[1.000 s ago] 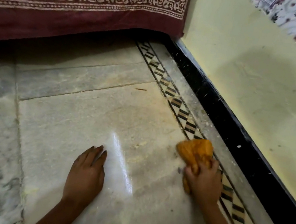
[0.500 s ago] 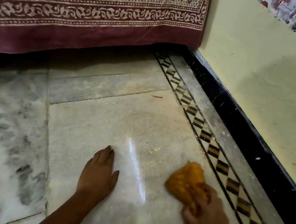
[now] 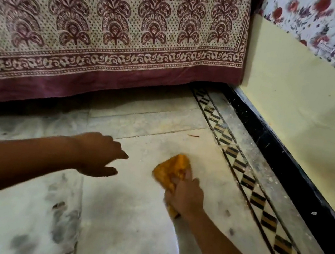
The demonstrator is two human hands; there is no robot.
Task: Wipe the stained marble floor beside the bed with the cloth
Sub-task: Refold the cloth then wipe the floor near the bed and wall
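My right hand (image 3: 185, 194) grips a bunched orange cloth (image 3: 169, 170) and presses it on the pale marble floor (image 3: 132, 220), near the middle of the view. The cloth sticks out ahead of my fingers, and a small end shows behind my palm. My left hand (image 3: 100, 155) is off the floor, to the left of the cloth, with its fingers loosely curled and pointing right; it holds nothing. Grey smudges mark the marble (image 3: 58, 226) at lower left. The bed's hanging patterned cover (image 3: 110, 41) fills the top of the view.
A black-and-tan diamond inlay strip (image 3: 256, 198) runs diagonally on the right, beside a dusty grey band and a black skirting (image 3: 298, 182) under a yellow wall (image 3: 297, 103). A small reddish scrap (image 3: 192, 135) lies on the floor near the bed. Dark space gapes under the bed.
My left hand has lifted off the floor and swung forward and left. My right hand has slid the cloth left, away from the inlay strip. The view has tilted up toward the bed.
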